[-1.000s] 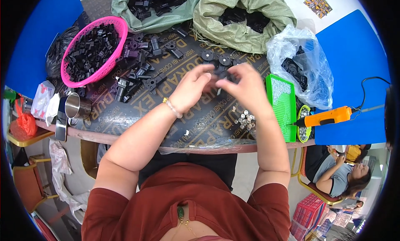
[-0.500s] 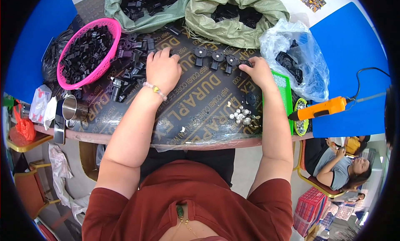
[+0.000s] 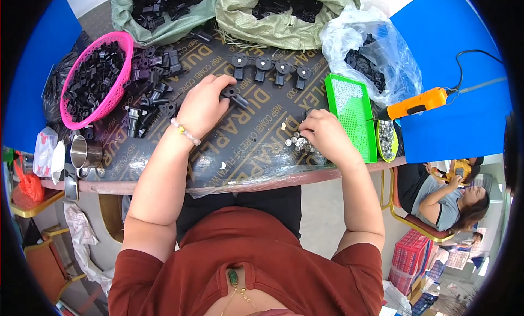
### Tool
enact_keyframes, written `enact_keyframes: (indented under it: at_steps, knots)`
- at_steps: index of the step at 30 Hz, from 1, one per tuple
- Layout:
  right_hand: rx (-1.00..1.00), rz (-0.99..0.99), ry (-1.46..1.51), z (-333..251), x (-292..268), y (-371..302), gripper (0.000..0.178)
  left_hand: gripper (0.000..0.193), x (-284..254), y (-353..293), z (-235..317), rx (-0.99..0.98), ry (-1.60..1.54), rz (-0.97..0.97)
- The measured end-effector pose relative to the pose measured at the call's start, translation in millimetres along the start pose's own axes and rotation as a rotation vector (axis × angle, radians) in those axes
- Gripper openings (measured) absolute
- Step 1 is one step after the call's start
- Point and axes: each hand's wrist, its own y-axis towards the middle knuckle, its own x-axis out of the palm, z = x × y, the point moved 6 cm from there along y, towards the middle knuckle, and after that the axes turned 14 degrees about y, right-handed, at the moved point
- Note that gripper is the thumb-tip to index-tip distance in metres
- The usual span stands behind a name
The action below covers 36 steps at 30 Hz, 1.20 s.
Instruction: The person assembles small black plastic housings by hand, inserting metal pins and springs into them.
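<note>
My left hand [image 3: 204, 105] is closed on a black plastic fitting [image 3: 236, 97], its tubular end pointing right. Lower right, my right hand [image 3: 326, 131] bends its fingers down at a small pile of silvery metal pieces [image 3: 298, 143]; whether something is pinched there is hidden. Just beyond those fingers a black round piece [image 3: 310, 113] partly shows. Several black fittings with round heads [image 3: 263, 68] stand in a row farther off, each with a pale dot at its centre. More loose black fittings [image 3: 158, 92] are heaped left of my left hand.
A pink basket [image 3: 129, 59] of black parts leans at left, near a steel cup [image 3: 79, 152]. Sacks [image 3: 232, 16] and a clear bag [image 3: 404, 59] line the back. At right are a green tray [image 3: 373, 136], a yellow-green dish [image 3: 394, 152] and an orange electric screwdriver [image 3: 420, 104].
My right hand has left the row's right-end fitting and come nearer to the metal pieces. The left hand has drawn nearer with its black fitting now showing. The whole view has shifted.
</note>
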Motion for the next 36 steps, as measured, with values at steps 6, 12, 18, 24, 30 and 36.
enact_keyframes:
  at_steps: [6, 12, 18, 24, 30, 36]
  knots:
    - [0.004, 0.093, -0.133, -0.5, 11.1, -2.0, 0.004, 0.045, 19.0, -2.0, 22.8, -0.211, -1.051, -0.41]
    - [0.023, 0.184, 0.098, 6.2, 7.1, -6.2, 0.008, 0.046, 27.3, -6.3, 34.0, -0.26, -1.595, -0.447]
    - [0.056, 0.114, 0.21, 6.1, -2.1, -8.1, 0.011, 0.059, 30.2, -5.2, 34.1, -0.291, -1.623, -0.423]
    - [0.096, 0.233, 0.466, -3.3, -14.9, 4.8, 0.008, 0.054, 45.8, -9.1, 33.6, -0.403, -1.464, -0.395]
    - [0.085, 0.265, 0.601, -38.4, -7.6, 37.8, 0.009, 0.046, 57.7, -12.3, 39.4, -0.299, -1.407, -0.482]
    - [-0.038, 0.24, 0.461, -47.1, 1.6, 57.0, 0.009, 0.048, 59.2, -12.5, 41.9, -0.278, -1.424, -0.525]
